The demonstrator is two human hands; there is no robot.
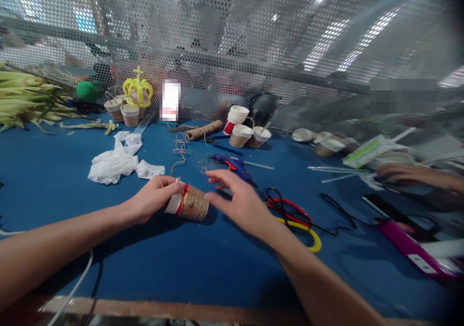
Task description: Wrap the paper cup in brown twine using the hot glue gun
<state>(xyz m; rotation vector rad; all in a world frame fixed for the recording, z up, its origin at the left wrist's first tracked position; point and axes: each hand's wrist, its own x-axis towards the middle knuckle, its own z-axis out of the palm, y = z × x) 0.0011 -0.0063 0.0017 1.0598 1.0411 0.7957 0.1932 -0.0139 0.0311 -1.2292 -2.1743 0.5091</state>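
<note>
A paper cup (194, 204), partly wrapped in brown twine with a red and white band showing, lies tilted on its side above the blue table. My left hand (154, 195) grips it by the rim end, thumb on top. Close to the cup's other end is my right hand (241, 202), fingers apart and nothing in them; whether its thumb touches the cup I cannot tell. Loose twine (180, 147) runs from the cup back to a twine roll (205, 130). Just beyond my right hand lies a blue glue gun (232, 165).
White cloth pieces (114, 164) lie at left. Wrapped cups (241, 136) stand at the back near a yellow crown (137, 91). Red-and-yellow-handled scissors (311, 239) and black cable lie right, beside a purple power strip (409, 248). Another person's hand (402, 172) is at far right.
</note>
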